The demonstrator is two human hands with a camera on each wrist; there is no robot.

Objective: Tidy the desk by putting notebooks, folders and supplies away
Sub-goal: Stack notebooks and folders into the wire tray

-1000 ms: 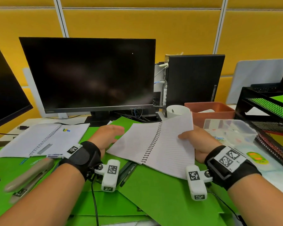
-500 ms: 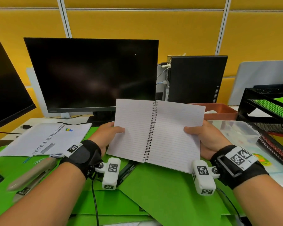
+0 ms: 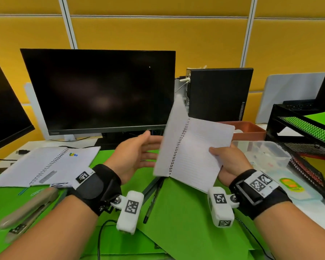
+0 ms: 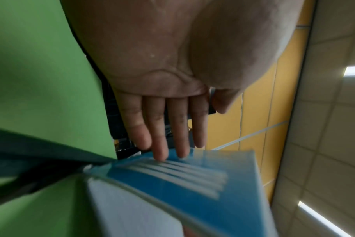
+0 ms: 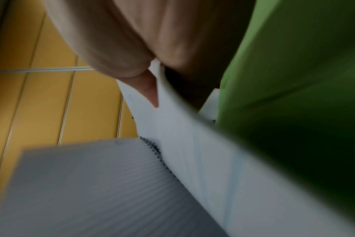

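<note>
Head view: right hand [image 3: 228, 162] pinches notebook [image 3: 193, 152] (half-folded).

No wording can be read anywhere here. The wrist bands [image 3: 262, 182] and the white wrist cameras [image 3: 130, 207] carry black-and-white square code markers, with no letters or digits. The held notebook [image 3: 195, 152] shows only blank ruled lines. A small mark sits on the monitor's [image 3: 98, 89] lower bezel, too small to make out. The yellow-green sticker [image 3: 290, 183] at right is too blurred to read.
</note>
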